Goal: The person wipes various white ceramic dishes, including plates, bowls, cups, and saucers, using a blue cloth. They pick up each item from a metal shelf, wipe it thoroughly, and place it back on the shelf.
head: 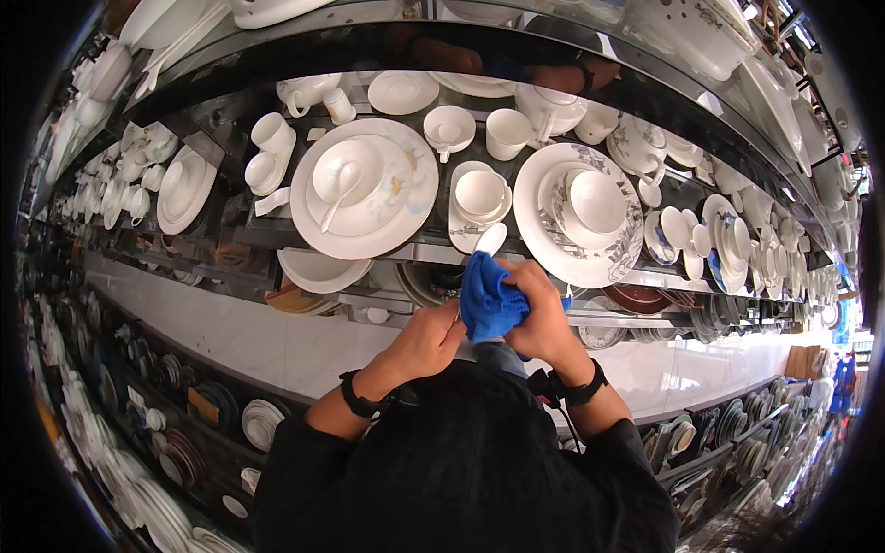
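Observation:
A bunched blue cloth (pixel 492 297) is wrapped around a white ceramic spoon (pixel 491 238), whose bowl sticks out above the folds. My right hand (pixel 543 314) grips the cloth from the right, fingers curled over it. On the left, my left hand (pixel 430 337) is closed at the cloth's lower edge and appears to pinch the spoon's handle, most of which is hidden. Just beyond the spoon sits a white oblong dish (pixel 464 239) bearing a white cup (pixel 480 193). A large plate with a dark printed pattern (pixel 536 238) lies close beyond my right hand.
On the dark display shelf (pixel 273 235), a floral plate (pixel 311 225) carries a bowl and spoon. Mugs, teapots and more plates stand behind it. An upper shelf edge (pixel 332 52) crosses above. Lower racks hold a white bowl (pixel 325 276) and plates. Tiled floor (pixel 325 352) runs behind.

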The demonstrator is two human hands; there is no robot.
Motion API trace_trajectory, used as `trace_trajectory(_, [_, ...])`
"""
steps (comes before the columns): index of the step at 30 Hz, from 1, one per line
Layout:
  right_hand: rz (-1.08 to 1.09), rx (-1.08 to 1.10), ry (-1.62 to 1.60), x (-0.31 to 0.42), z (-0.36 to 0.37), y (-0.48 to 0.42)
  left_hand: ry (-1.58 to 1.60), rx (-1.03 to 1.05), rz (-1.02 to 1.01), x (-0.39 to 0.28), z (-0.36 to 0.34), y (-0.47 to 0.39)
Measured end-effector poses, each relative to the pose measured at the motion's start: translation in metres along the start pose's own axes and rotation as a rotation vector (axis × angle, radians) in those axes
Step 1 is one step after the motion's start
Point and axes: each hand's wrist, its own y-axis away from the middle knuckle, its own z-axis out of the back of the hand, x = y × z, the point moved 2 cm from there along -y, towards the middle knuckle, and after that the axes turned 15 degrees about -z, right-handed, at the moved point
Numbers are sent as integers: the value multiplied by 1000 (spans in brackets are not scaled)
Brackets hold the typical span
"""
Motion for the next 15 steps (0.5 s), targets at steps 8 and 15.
trace_trajectory(8, [193,-427,408,2,5,-10,99,79,26,-8,0,-3])
trace_trajectory(15, [120,-58,-91,-29,4,13,324,143,230,29,4,19])
